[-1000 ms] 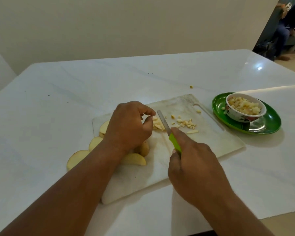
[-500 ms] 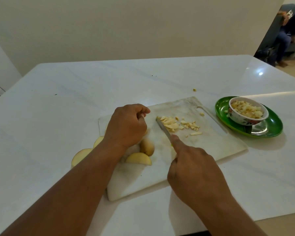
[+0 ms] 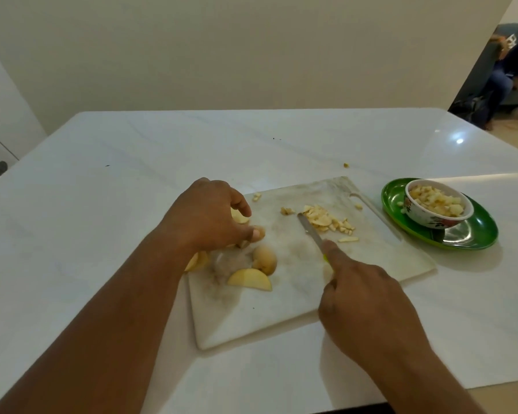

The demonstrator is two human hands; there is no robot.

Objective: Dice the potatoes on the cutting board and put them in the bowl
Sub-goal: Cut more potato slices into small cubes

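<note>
White table [image 3: 102, 234] fills most of the picture, with a plain wall behind it. Closest to us, low and right of the middle, the right hand [image 3: 368, 306] grips a knife [image 3: 310, 230] with a green handle. One finger lies along the top of it. The blade points up toward a small pile of diced potato [image 3: 329, 221] in the middle of the cutting board [image 3: 251, 324].

On the left part of the board lie some bigger potato wedges [image 3: 251, 277] that are not cut small yet. Just above them, the left hand [image 3: 207, 216] is curled over more wedges. Its fingertips seem to be pinching one piece, so it looks like it is picking the next one to cut.

Farther to the right, just past the board, stands the bowl [image 3: 431, 218] on a green plate [image 3: 473, 237]. The bowl already has lots of small potato bits in it. One tiny bit [image 3: 346, 165] lies on the table above the board.

Far away at the upper right, a person sits in another room [image 3: 506, 79].

I think a good part of the job is done. What is left is to cut the last wedges small, then move the pile on the board into the bowl.
</note>
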